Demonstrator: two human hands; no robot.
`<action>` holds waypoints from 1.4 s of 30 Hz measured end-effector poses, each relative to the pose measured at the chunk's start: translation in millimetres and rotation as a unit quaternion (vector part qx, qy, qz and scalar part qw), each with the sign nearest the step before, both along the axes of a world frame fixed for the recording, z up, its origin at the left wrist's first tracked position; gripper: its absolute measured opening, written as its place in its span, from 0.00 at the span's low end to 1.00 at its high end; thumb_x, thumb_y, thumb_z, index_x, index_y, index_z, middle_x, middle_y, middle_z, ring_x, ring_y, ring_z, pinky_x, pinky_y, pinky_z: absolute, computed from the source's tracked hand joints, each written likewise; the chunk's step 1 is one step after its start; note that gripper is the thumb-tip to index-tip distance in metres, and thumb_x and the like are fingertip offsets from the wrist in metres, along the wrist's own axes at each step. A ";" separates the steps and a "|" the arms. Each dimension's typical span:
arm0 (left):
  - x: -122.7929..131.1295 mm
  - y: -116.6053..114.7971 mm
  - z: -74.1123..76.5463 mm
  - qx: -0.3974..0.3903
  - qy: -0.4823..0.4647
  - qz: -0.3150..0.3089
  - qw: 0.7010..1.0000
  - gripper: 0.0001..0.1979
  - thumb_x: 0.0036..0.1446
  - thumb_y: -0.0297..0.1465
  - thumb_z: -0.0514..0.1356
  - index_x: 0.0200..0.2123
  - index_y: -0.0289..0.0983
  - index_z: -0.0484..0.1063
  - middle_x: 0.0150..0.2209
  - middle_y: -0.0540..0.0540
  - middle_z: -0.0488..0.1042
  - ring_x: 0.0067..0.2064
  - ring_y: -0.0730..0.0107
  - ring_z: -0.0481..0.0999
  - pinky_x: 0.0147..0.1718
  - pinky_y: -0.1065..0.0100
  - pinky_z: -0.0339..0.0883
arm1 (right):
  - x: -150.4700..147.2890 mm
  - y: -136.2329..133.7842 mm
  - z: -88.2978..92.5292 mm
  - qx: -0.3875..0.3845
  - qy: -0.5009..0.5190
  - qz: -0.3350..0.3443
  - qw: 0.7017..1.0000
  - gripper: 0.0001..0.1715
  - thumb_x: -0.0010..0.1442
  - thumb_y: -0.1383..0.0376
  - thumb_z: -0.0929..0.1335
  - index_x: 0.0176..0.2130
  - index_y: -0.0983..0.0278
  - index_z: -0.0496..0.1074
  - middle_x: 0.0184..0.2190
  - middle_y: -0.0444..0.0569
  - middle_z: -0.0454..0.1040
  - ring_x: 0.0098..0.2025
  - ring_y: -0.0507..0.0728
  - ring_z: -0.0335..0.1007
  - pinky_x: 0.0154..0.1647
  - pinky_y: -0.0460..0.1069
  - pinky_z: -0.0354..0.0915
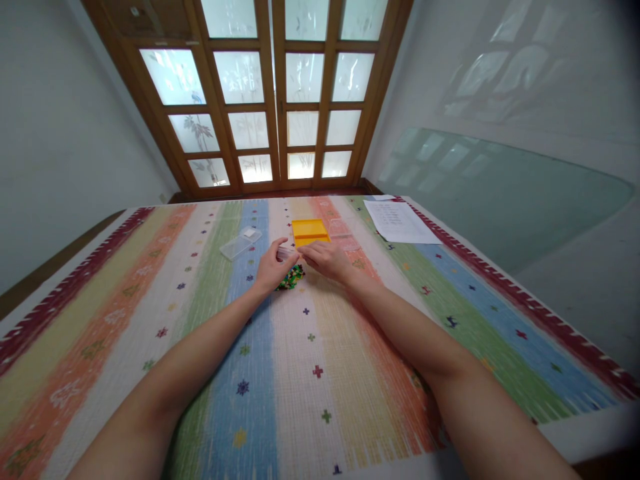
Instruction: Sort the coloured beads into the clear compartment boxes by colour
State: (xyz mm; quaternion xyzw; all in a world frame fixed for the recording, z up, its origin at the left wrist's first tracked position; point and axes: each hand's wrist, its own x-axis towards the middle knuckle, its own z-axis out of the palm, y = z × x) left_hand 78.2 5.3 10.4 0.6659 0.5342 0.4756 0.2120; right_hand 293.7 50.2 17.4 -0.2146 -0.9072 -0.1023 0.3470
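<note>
My left hand (271,266) and my right hand (325,258) meet over the striped cloth (310,347) near its far middle. Between them they pinch a small clear flat piece (287,253), perhaps a lid or bag; I cannot make it out. Just below the hands lies a small pile of green, black and yellow beads (291,277). A yellow tray (310,231) sits right behind the hands. Both hands have their fingers closed in a pinch.
A clear plastic box (241,242) lies to the left of the hands, and another clear container (341,231) stands right of the yellow tray. A printed paper sheet (400,221) rests at the far right. Wooden glass-paned doors (280,93) stand beyond.
</note>
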 end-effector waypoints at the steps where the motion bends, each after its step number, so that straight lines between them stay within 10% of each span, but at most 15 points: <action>1: -0.1 0.3 -1.4 0.000 0.000 -0.002 1.000 0.29 0.60 0.43 0.66 0.62 0.40 0.70 0.53 0.42 0.78 0.43 0.62 0.77 0.46 0.60 0.70 | 0.7 0.6 -0.7 -0.007 0.004 0.004 1.000 0.14 0.74 0.67 0.63 0.51 0.64 0.78 0.40 0.54 0.82 0.40 0.58 0.78 0.41 0.52 0.70; 27: 0.2 0.8 -2.7 0.036 -0.023 -0.042 0.998 0.26 0.62 0.40 0.65 0.61 0.41 0.70 0.52 0.42 0.78 0.48 0.59 0.79 0.52 0.56 0.71 | -4.3 -9.0 -0.3 -0.012 -0.016 -0.039 0.999 0.17 0.76 0.64 0.60 0.48 0.62 0.76 0.35 0.52 0.79 0.37 0.58 0.72 0.39 0.52 0.65; 37: 5.4 -1.4 -5.7 -0.003 -0.123 -0.233 0.965 0.43 0.56 0.35 0.65 0.72 0.44 0.53 0.57 0.39 0.75 0.56 0.58 0.77 0.61 0.49 0.68 | 3.9 -2.1 6.7 -0.064 0.161 -0.135 0.976 0.19 0.76 0.62 0.58 0.50 0.61 0.76 0.38 0.53 0.79 0.39 0.60 0.75 0.41 0.53 0.69; 42: 6.1 -2.8 0.8 -0.031 -0.212 -0.262 0.941 0.36 0.59 0.34 0.62 0.69 0.48 0.57 0.66 0.38 0.66 0.59 0.58 0.76 0.61 0.50 0.71 | 1.6 -1.4 13.5 -0.164 0.285 -0.145 0.933 0.17 0.75 0.57 0.61 0.48 0.59 0.75 0.41 0.51 0.80 0.40 0.60 0.76 0.42 0.53 0.69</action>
